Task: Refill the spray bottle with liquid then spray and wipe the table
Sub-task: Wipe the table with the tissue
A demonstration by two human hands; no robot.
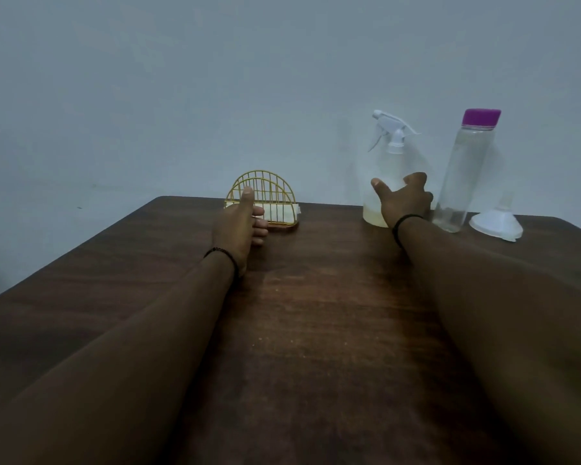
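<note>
On the table, along its far edge by the wall, a napkin holder with napkins in it stands left of centre. Well to its right stands the spray bottle, then a capped bottle just beside it, and a funnel mouth-down at the far right

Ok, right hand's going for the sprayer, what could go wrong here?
1. The right hand is open beside the sprayer, close to the tall bottle; a wide grab could knock the bottle over.
2. The funnel lies near the table edge; a toppled bottle might push it off.
3. The sprayer looks nearly empty, so light: a nudge may tip it.
</note>
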